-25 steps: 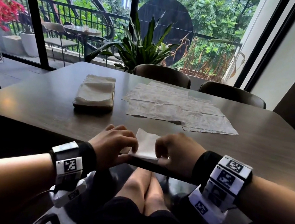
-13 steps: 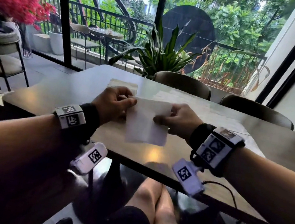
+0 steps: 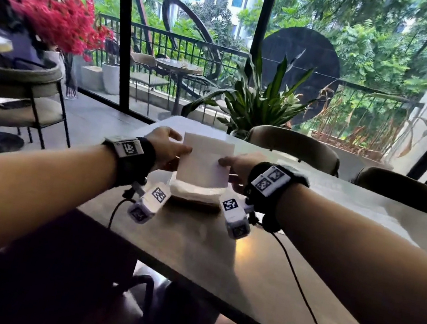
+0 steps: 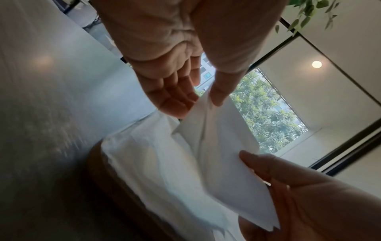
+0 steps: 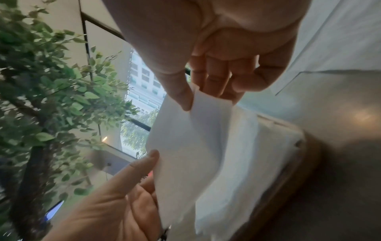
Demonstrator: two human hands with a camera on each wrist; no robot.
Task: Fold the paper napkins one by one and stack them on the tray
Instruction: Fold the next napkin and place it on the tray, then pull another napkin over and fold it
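Observation:
A white folded napkin (image 3: pixel 205 160) hangs tilted just above the stack of folded napkins (image 3: pixel 196 191) on the brown tray (image 3: pixel 193 206). My left hand (image 3: pixel 180 153) pinches its left edge and my right hand (image 3: pixel 224 163) pinches its right edge. In the left wrist view the left thumb (image 4: pixel 220 94) presses the napkin (image 4: pixel 222 154) against the fingers, over the stack (image 4: pixel 148 163) and the tray rim (image 4: pixel 97 171). The right wrist view has the right thumb (image 5: pixel 179 96) on the napkin (image 5: pixel 185 154), beside the stack (image 5: pixel 257 154).
The tray sits near the far left of the dark table (image 3: pixel 275 257). Two chairs (image 3: pixel 291 146) (image 3: pixel 410 192) stand at its far side and another chair (image 3: pixel 12 88) on the left. A pale flat sheet (image 5: pixel 329 40) lies on the table right of the tray. Camera cables (image 3: pixel 299 283) trail over the table.
Both hands lifted the folded napkin off the table's near edge and carried it forward and left, to just above the stack on the tray.

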